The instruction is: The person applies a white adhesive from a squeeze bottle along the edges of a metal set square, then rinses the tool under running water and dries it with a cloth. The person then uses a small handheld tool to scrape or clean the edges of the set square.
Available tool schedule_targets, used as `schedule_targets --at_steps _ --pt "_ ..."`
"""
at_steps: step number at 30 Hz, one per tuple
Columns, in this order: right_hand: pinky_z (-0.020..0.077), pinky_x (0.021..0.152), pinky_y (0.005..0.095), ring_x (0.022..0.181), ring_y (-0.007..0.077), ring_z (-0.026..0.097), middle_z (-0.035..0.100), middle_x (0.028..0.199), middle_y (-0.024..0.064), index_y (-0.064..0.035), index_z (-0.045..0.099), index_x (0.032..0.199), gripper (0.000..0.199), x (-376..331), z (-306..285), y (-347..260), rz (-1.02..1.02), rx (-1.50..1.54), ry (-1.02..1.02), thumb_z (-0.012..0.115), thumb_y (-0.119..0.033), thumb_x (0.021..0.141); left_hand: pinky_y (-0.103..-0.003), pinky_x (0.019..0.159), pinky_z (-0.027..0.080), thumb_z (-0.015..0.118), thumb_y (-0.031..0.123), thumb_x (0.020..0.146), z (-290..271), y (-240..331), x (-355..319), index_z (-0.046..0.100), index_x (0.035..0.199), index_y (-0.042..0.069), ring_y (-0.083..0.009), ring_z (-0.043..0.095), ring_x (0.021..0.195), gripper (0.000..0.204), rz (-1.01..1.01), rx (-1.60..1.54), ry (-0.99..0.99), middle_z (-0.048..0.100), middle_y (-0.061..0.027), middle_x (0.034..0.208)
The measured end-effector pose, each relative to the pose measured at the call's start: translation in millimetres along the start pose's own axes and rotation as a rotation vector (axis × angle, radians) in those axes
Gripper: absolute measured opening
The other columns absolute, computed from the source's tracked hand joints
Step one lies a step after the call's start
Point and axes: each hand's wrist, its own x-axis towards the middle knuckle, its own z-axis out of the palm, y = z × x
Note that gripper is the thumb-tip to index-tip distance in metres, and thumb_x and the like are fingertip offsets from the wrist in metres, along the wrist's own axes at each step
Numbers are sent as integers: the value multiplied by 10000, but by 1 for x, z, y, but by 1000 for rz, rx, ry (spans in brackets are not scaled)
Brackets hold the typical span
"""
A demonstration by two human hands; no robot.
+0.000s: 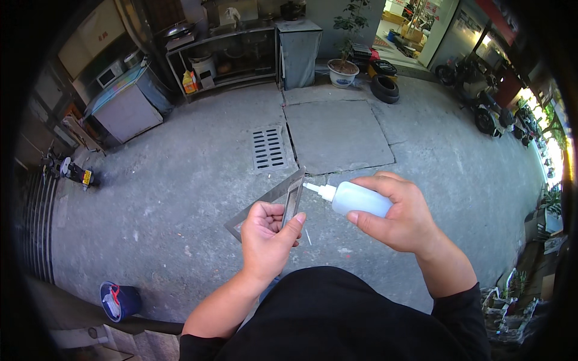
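My left hand (267, 237) is closed around a grey metal angled frame (268, 197), its thumb along one bar. Two flat bars of the frame meet in a point at the far end, and my fingers cover part of it. In my right hand (404, 212) lies a whitish squeeze bottle (361, 200) with a narrow white nozzle, gripped between thumb and fingers. The bottle is tilted on its side, its nozzle tip at the frame's upper corner. Whether tip and metal touch, I cannot tell.
Concrete floor (198, 180) with a slotted drain cover (268, 148) lies below. A blue bucket (120, 301) stands at the lower left. Farther off are a potted plant (343, 73), tyres (385, 89), a metal shelf (229, 78), a white chest (129, 105) and parked scooters (487, 114).
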Motion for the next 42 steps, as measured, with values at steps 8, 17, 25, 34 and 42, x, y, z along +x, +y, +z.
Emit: schedule_targets --at_steps 8,17,25,34,42 --pt "546 725 349 828 249 694 683 934 129 6 716 1146 405 4 3 -7 7 -23 11 820 -138 782 -212 559 516 780 41 898 -3 -2 0 517 1019 -18 -61 615 653 296 45 -15 3 674 -69 817" --pt "544 698 376 796 306 689 677 906 149 9 717 1123 385 10 2 -15 -19 -148 -1 799 -147 781 -214 522 517 792 50 886 3 -9 -1 524 1030 -24 -68 626 641 313 37 -5 39 671 -74 824" --pt "546 669 406 758 341 674 662 886 143 15 701 1131 404 15 4 -22 -168 -336 -11 788 -140 769 -217 491 517 803 64 878 3 -10 -1 530 1015 -22 -71 624 614 317 -2 -32 33 666 -74 798" --pt "547 664 399 750 330 677 662 896 147 12 703 1126 399 11 9 -26 -179 -342 -6 798 -132 766 -223 512 513 804 54 876 -3 -18 -3 542 1027 -36 -74 624 630 315 34 3 50 668 -72 783" --pt "521 726 319 839 208 673 679 932 100 21 700 1168 410 -5 23 8 -25 85 89 804 -115 796 -289 637 565 855 92 824 -24 -33 3 624 973 -40 -139 692 725 305 313 325 145 715 -115 841"
